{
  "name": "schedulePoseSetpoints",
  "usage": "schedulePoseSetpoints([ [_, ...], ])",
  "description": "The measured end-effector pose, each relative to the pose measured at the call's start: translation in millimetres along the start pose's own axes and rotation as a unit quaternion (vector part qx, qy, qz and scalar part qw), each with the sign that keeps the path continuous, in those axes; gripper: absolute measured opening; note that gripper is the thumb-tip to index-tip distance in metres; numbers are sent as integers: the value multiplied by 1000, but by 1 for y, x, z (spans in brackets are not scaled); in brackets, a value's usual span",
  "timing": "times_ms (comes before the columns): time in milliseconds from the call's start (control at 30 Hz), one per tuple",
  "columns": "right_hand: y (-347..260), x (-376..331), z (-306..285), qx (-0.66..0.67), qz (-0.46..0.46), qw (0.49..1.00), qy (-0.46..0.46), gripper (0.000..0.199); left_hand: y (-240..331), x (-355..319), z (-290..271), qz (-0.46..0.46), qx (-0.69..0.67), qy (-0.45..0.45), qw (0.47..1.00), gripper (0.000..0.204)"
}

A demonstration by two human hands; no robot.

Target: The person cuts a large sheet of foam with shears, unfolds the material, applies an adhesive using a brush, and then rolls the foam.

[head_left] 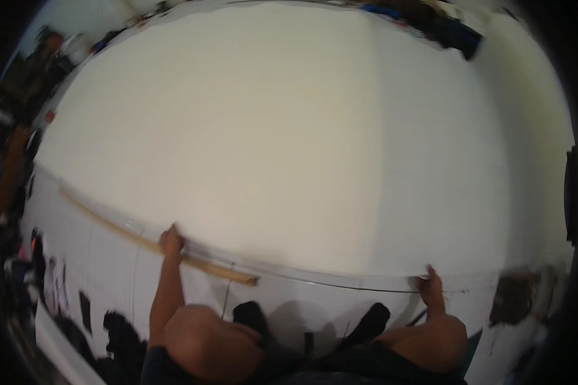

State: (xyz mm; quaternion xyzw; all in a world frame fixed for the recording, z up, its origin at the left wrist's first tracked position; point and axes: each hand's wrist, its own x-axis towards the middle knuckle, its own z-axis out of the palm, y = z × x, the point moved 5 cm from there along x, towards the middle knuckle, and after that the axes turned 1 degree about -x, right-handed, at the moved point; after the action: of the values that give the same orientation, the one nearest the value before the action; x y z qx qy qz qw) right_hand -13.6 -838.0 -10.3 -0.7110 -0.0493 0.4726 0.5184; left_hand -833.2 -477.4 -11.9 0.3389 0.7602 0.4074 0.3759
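Wooden stick point(154, 244) — long, thin, pale tan — lies along the near edge of the broad white cloth sheet point(289, 141), its long axis running from upper left down to the right. Your left hand point(171, 242) rests clenched on its middle; your right hand point(430, 285), fingers pressed on that same edge, sits well apart from the stick's right end.

The wide cream sheet point(289, 128) lies flat and bare across nearly the whole table, so a hand could sweep over it freely in any direction. Along the near edge a long wooden stick point(154, 245) lies slanted — the left hand point(171, 242) presses on it, blocking that stretch. The right hand point(430, 287) sits at the near edge further right; between the two hands the edge is open. Dark clutter point(453, 29) crowds the far right corner — and more the left rim.
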Motion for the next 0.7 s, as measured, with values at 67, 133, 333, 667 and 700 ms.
schedulePoseSetpoints([
  [67,5,8,-22,161,58,984,-42,37,1,3,7,22,19,-20,999,36],
  [133,-8,-19,-7,69,39,997,23,36,22,-20,31,-84,-65,-28,994,30],
  [333,4,-2,1,104,38,993,30,29,29,-34,12,-94,-135,-9,986,22],
  [667,5,6,-13,26,57,997,36,35,18,-41,24,-96,-200,-46,974,26],
  [700,6,7,-11,26,56,997,42,37,17,-38,18,-90,-190,-38,977,26],
])
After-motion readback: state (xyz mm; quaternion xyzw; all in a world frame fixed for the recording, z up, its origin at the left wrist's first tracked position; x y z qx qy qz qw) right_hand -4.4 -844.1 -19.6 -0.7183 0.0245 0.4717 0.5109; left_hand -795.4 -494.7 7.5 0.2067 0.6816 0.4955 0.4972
